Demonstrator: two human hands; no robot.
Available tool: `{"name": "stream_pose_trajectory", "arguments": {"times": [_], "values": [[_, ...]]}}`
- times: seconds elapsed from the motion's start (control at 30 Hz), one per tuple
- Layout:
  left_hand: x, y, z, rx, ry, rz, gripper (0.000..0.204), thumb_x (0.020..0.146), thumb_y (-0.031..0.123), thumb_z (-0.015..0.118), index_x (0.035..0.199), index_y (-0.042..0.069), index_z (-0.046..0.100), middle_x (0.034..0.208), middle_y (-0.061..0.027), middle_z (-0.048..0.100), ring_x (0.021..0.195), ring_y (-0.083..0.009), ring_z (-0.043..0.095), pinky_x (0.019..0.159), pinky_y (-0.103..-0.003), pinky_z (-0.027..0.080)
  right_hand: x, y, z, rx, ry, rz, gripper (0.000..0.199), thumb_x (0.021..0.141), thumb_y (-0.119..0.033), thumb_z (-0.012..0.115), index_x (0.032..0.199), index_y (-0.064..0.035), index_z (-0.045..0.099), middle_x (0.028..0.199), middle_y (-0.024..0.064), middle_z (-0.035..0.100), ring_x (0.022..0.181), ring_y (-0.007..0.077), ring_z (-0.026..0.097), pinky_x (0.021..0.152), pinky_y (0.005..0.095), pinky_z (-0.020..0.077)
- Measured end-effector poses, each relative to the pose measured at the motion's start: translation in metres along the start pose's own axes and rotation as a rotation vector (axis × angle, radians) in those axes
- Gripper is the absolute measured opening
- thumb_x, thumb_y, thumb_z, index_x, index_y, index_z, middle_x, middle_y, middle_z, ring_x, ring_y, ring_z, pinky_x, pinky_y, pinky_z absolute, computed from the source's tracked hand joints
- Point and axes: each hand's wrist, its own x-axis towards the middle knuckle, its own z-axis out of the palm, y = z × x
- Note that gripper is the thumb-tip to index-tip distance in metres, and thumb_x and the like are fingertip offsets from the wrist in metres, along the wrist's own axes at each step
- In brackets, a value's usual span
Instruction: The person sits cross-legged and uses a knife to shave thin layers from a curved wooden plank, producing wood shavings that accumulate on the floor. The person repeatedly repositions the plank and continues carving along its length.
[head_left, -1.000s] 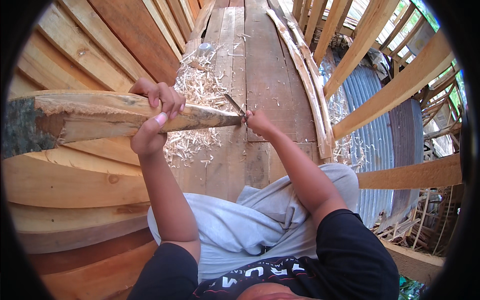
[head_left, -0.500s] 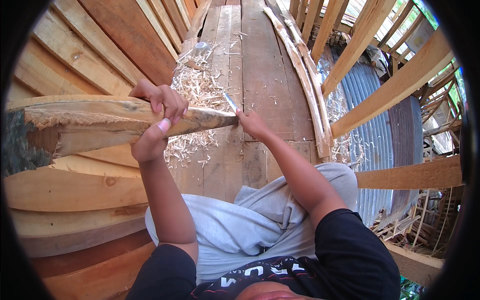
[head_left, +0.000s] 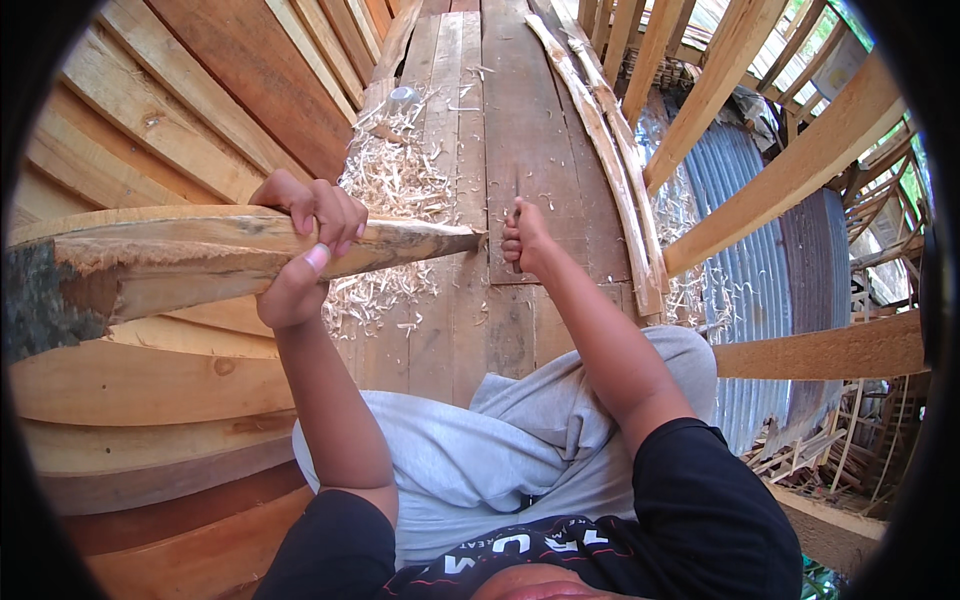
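My left grip (head_left: 300, 280) wraps the tapered wood (head_left: 205, 250), which lies across in front of me, its dark, rough end cut off at the left rim. My right grip (head_left: 528, 240) holds a knife (head_left: 517, 188); my fingers hide most of its handle, and the thin blade is hard to make out. Half a second ago it was at the wood's tip; now it's apart, to the right.

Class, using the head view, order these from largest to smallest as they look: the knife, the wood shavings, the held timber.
1. Held timber
2. Wood shavings, partly hidden behind it
3. Knife, partly covered by the right hand
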Motion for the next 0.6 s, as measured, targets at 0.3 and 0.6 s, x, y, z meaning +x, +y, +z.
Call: {"name": "stream_pose_trajectory", "arguments": {"times": [0.3,0.6], "values": [[-0.001,0.0,0.003,0.017,0.031,-0.001,0.027,0.068,0.011,0.054,0.086,0.012,0.033,0.067,-0.0026,0.038,0.065,-0.0137,0.041,0.071,-0.034,0.037,-0.02,-0.011,0.015,-0.684,0.057,-0.358,0.047,0.1,-0.053,0.039,0.094,-0.0088,0.055,0.063,-0.0013,0.042,0.045,0.0086,0.034,0.04,0.0281,0.0305],[0.001,0.0,0.007,0.03,0.012,0.023,0.026,0.069,0.01,0.053,0.085,0.012,0.033,0.067,-0.002,0.038,0.064,-0.0132,0.041,0.068,-0.032,0.037,-0.007,0.013,0.01,-1.107,0.133,-0.549,0.048,0.096,-0.041,0.053,0.087,0.003,0.069,0.071,0.0132,0.064,0.065,0.0232,0.062,0.063,0.0412,0.0479]]}}
